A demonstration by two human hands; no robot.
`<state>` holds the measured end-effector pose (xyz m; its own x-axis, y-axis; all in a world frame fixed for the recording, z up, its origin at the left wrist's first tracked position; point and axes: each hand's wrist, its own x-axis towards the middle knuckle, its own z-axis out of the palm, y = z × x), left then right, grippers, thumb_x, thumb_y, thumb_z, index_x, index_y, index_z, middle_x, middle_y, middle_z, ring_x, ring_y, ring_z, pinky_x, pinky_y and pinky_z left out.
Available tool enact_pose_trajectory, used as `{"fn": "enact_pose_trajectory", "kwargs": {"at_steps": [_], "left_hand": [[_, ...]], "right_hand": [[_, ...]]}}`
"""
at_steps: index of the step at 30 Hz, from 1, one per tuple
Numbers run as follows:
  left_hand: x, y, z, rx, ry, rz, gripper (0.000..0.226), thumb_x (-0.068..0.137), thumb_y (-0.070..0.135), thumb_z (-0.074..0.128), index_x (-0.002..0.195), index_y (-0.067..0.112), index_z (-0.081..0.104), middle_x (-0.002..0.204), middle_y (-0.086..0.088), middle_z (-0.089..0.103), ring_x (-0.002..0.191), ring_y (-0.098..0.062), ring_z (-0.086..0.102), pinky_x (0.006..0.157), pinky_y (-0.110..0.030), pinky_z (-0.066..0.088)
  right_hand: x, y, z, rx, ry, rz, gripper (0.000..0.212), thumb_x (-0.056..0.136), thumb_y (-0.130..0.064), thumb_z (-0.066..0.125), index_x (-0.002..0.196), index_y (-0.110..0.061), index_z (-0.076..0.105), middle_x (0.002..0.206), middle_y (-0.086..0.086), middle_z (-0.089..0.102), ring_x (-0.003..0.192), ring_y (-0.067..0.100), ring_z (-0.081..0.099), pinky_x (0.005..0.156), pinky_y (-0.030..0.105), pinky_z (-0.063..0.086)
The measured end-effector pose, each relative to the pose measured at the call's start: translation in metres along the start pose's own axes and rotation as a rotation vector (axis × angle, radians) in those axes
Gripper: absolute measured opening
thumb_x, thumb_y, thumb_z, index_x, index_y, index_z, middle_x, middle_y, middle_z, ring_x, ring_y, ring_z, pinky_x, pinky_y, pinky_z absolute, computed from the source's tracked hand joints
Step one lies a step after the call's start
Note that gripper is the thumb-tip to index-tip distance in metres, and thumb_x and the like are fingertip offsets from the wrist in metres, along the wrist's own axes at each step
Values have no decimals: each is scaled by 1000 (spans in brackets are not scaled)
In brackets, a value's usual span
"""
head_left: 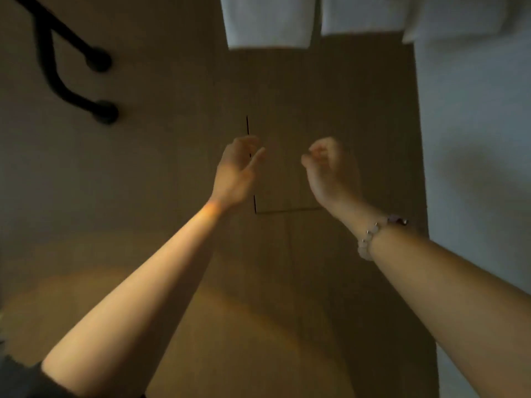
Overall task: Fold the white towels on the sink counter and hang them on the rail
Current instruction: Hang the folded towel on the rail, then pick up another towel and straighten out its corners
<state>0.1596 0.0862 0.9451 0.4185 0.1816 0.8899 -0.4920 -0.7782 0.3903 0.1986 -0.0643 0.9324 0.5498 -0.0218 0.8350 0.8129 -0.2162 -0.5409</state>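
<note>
1. A dark sleeve [20, 380] covers the left upper arm, and its hem looks uneven. Blur hides the fabric's detail.
2. The left forearm [138, 282] and left hand [235, 173] are bare.
3. A bracelet [373, 234] circles the right wrist, with pale round beads, small shiny metal spacers and one purplish piece.
4. The right hand [327, 170] is bare.

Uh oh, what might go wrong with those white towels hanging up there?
The left hand and right hand hold nothing, below the towels, so a slipping towel might fall past them. The far-right towel looks bunched and uneven, so it may slide off. The rail is out of view, so I can't check.
</note>
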Motion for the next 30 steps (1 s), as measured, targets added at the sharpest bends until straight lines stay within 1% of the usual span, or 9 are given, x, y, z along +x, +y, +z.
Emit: {"fn": "enact_pose_trajectory", "kwargs": {"at_steps": [3, 5, 8, 12, 14, 17, 19, 24, 30], "left_hand": [[-75, -38, 12, 295, -116, 110, 34, 94, 32, 47, 115, 8, 58, 109, -11, 59, 101, -27, 56, 84, -28, 39], [-120, -57, 21, 444, -180, 136, 41, 89, 38, 40, 112, 10, 60, 106, -11, 60, 94, -31, 59, 78, -35, 45], [-179, -78, 32, 592, -242, 85, 43, 85, 36, 37, 114, 13, 58, 110, -8, 61, 97, -31, 59, 80, -37, 45], [-240, -94, 39, 639, -243, -5, 36, 89, 24, 46, 121, 12, 57, 114, -8, 62, 103, -29, 58, 83, -38, 46], [-270, -102, 38, 656, -253, -54, 37, 89, 24, 46, 122, 12, 57, 113, -7, 63, 103, -28, 58, 83, -37, 46], [-327, -118, 34, 698, -334, -117, 40, 89, 30, 39, 122, 15, 57, 113, -5, 63, 104, -26, 58, 85, -37, 45], [-372, -127, 29, 713, -394, -179, 41, 90, 32, 37, 122, 17, 57, 115, -4, 63, 107, -25, 57, 90, -39, 42], [-468, -141, 12, 719, -484, -282, 38, 91, 32, 38, 118, 16, 59, 110, -4, 64, 104, -23, 58, 90, -35, 34], [-555, -148, -9, 664, -595, -396, 36, 92, 30, 40, 117, 15, 61, 110, -5, 64, 103, -24, 58, 89, -37, 38]], "right_hand": [[-63, 58, 9, -343, -92, -133, 28, 92, -27, 51, 116, -14, 53, 111, 3, 58, 105, 21, 53, 80, 30, 41], [-99, 87, 16, -453, -100, -181, 30, 90, -23, 50, 115, -9, 56, 107, 11, 63, 103, 31, 56, 79, 32, 44], [-147, 112, 29, -507, -115, -201, 39, 82, -26, 40, 107, -5, 62, 101, 14, 66, 94, 35, 61, 77, 35, 51], [-206, 132, 47, -531, -236, -200, 41, 81, -25, 41, 110, -6, 62, 109, 14, 63, 109, 36, 56, 84, 41, 52], [-236, 142, 52, -549, -327, -218, 40, 81, -24, 41, 111, -8, 62, 112, 13, 63, 115, 36, 55, 85, 43, 51], [-288, 157, 59, -573, -439, -256, 35, 81, -20, 47, 109, -7, 65, 112, 13, 65, 113, 34, 57, 89, 45, 49], [-325, 162, 62, -569, -514, -235, 36, 83, -21, 44, 108, -7, 66, 112, 13, 65, 110, 33, 59, 89, 45, 48], [-414, 166, 72, -580, -701, -198, 37, 82, -23, 41, 105, -9, 67, 111, 11, 66, 108, 31, 59, 89, 37, 44], [-505, 163, 70, -609, -836, -58, 36, 85, -22, 42, 109, -7, 65, 115, 14, 63, 112, 33, 56, 93, 40, 41]]}}
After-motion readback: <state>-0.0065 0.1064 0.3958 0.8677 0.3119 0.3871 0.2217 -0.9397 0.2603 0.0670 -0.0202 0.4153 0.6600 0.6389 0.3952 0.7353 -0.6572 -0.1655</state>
